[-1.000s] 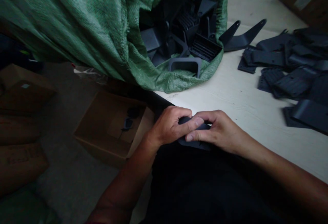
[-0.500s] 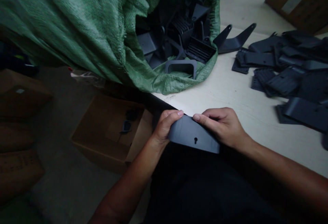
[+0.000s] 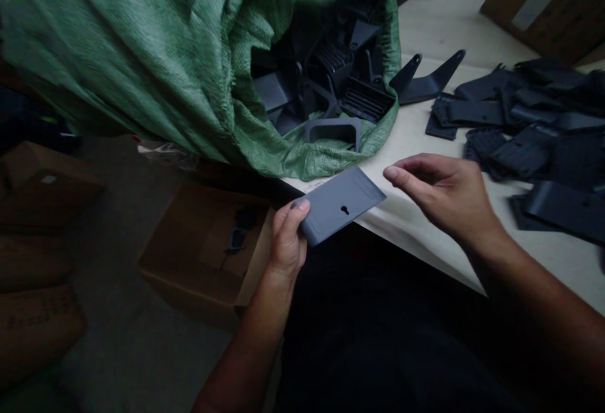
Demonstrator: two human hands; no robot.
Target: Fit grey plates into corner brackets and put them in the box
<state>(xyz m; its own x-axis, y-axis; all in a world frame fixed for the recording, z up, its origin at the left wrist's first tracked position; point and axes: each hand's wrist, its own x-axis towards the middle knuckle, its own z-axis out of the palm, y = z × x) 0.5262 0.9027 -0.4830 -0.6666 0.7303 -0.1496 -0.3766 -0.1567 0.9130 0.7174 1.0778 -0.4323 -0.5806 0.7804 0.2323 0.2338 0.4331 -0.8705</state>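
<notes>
Head view, grey plate [image 3: 326,205]: in L hand [image 3: 287,236], at table [image 3: 454,31] edge, tilted, keyhole slot showing.
L hand: pinching plate's near end, thumb on top.
R hand [image 3: 449,192]: off plate, just R of it, loosely curled w/ gap btwn thumb & fingers.
Green sack [image 3: 189,41]: beyond plate, w/ blk parts [image 3: 278,91] inside.
Bracket [image 3: 428,88]: nr sack mouth, R side.
Blk pile [image 3: 527,151]: farther R, on table.
Open carton [image 3: 186,287]: below, L of forearm.

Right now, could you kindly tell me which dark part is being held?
The gray plate with the keyhole slot, gripped in the left hand; the parts in the green woven sack and on the tabletop lie untouched.
</notes>
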